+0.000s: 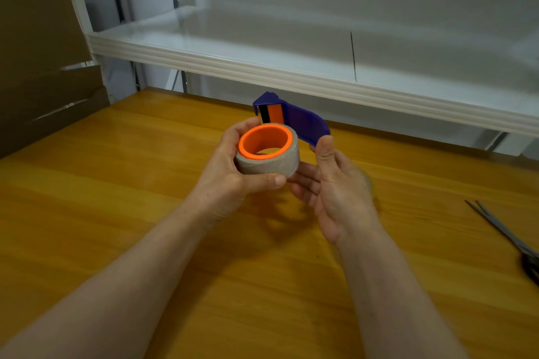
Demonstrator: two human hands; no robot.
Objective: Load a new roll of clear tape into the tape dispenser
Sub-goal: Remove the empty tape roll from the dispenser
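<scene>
A roll of clear tape (267, 165) sits around the orange hub (264, 141) of a blue tape dispenser (297, 119), held above the wooden table (116, 183). My left hand (233, 166) wraps the roll from the left, thumb across its front. My right hand (335, 183) grips the dispenser's blue handle with the thumb on top and fingers under the roll. The dispenser's head with an orange and black part points away from me. The dispenser's underside is hidden.
Scissors (507, 239) lie on the table at the right edge. A white shelf (262, 64) overhangs the table's far side. Cardboard (38, 38) leans at the left.
</scene>
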